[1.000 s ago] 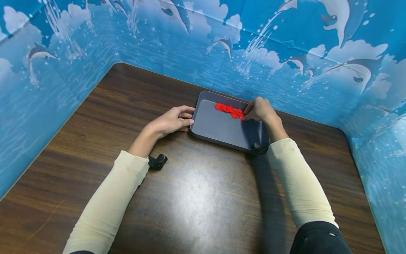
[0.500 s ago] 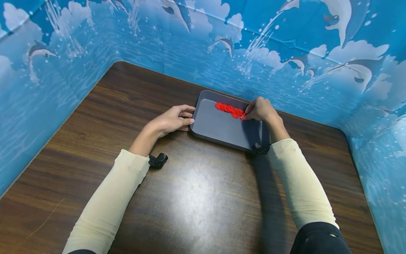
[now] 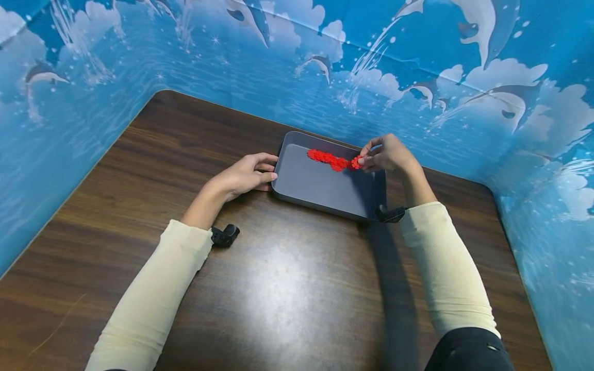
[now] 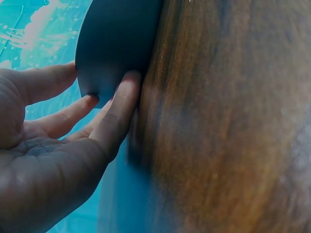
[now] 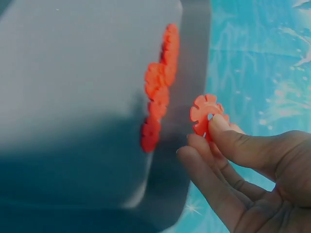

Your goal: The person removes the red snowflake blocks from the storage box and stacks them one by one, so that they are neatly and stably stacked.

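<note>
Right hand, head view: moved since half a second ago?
Yes: against the gray tray, the right hand has moved rightward and slightly up in the picture, pinching a red flower-shaped disc.

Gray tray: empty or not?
Not empty: red notched discs lie in the gray tray, toward its far side; the right hand pinches another disc.

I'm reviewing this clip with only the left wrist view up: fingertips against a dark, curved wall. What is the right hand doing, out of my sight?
Observer: The right hand pinches a red flower-shaped disc.
Operator: Any more like it?
Observer: Yes, more red discs lie in an uneven line inside a grey tray.
Operator: That must be my dark wall. Which end of it is being touched?
Observer: The left hand is against the tray's left end, as the head view shows it.
</note>
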Motion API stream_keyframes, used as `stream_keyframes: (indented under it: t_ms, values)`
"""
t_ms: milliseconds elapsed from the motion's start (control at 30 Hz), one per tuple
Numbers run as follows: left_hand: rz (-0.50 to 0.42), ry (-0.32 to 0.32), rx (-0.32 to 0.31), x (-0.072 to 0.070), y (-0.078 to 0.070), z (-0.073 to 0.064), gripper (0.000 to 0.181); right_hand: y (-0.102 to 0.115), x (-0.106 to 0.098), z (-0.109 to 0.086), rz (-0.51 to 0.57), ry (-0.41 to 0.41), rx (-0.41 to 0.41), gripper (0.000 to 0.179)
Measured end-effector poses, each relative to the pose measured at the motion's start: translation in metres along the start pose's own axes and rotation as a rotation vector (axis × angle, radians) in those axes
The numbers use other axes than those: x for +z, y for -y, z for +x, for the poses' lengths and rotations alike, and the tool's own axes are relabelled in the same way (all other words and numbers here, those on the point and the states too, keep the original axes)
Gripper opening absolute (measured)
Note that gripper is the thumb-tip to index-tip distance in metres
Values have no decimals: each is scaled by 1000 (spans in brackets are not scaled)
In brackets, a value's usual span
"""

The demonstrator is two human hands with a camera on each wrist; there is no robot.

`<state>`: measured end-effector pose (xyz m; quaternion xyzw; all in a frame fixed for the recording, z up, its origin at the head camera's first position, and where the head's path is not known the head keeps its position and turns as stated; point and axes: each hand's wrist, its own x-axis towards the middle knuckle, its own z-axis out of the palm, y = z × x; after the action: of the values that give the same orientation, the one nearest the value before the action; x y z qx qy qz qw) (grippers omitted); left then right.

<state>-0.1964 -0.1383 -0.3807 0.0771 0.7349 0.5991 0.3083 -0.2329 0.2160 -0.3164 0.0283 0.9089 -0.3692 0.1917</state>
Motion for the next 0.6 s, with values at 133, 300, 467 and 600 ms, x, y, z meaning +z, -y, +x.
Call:
stream_keyframes:
  t_ms: [133, 300, 467, 600]
  values:
    - [9, 4, 2, 0, 0, 1, 60, 2, -11, -10, 17, -7, 7, 19]
    - [23, 8, 1, 2, 0, 2, 61, -2, -23, -25, 2, -16, 0, 20]
    - [26, 16, 8, 3, 0, 1, 61, -14, -38, -40, -56, -36, 2, 20]
    - [26, 22, 15, 4, -1, 0, 62, -28, -50, -56, -106, -65, 17, 19]
